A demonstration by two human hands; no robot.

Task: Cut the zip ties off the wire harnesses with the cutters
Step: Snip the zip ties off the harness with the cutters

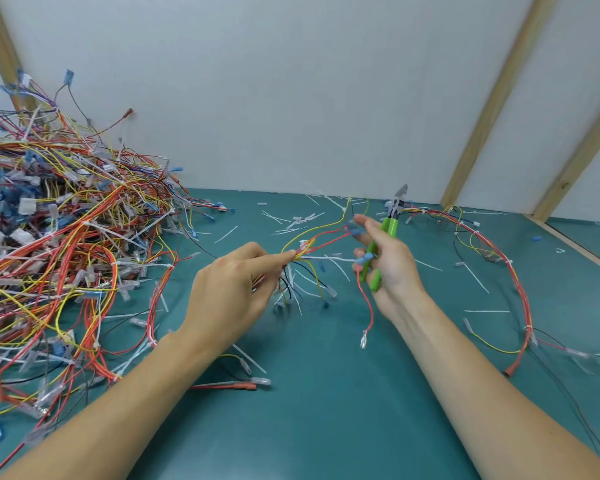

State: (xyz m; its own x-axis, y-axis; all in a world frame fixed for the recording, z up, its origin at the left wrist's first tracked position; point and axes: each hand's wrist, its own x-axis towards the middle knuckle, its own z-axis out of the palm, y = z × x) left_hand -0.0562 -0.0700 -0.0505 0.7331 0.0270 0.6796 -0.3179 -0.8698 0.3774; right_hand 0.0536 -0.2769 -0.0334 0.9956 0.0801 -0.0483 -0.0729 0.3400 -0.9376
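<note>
The cutters (387, 233) stand nearly upright in the right hand (388, 265), their long axis tilted a little to the right, grey nose pointing up and away toward the wall (291, 81), green handles running down through the palm. The lower fingers of that hand curl round the handles, while the thumb and forefinger reach out to the left and pinch blue-tipped wire ends. The wire harness (305, 254) being worked on hangs in the air between the two hands, above the teal counter (326, 410); its red, yellow and white strands run roughly left to right, with loose ends drooping toward the counter. The left hand (236, 285) pinches the bundle at its gathered end, back of the hand up, forefinger and thumb stretched to the right. Both forearms come in from the bottom corners and converge toward the middle. A large pile of harnesses (49, 237) fills the counter on the left, well apart from the hands. Another harness (492, 258) loops on the counter to the right, just beyond the right hand. Cut white zip ties (291, 223) lie scattered behind the hands.
</note>
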